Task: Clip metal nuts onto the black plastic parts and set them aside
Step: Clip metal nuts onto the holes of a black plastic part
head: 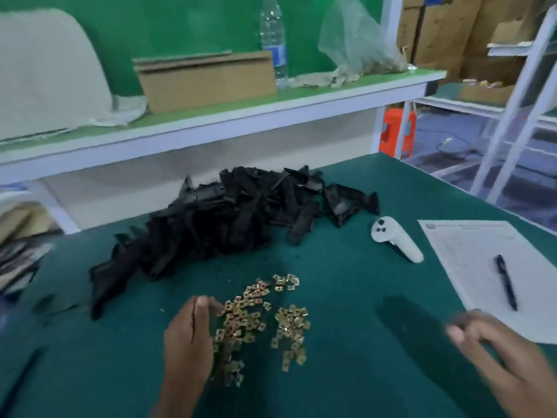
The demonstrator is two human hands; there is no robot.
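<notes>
As my left hand [188, 330] rested at the nuts [259, 324], fingers curled, grip unclear, black parts [217, 224] lay piled beyond on the worktop [346, 297]; my right hand [494, 342], blurred, held nothing visible.

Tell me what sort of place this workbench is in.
Probably a small factory or assembly workshop. A heap of identical black plastic parts and loose metal nuts lie on a green work table, a form with a pen lies beside them, and stacked cardboard cartons stand behind.
</notes>
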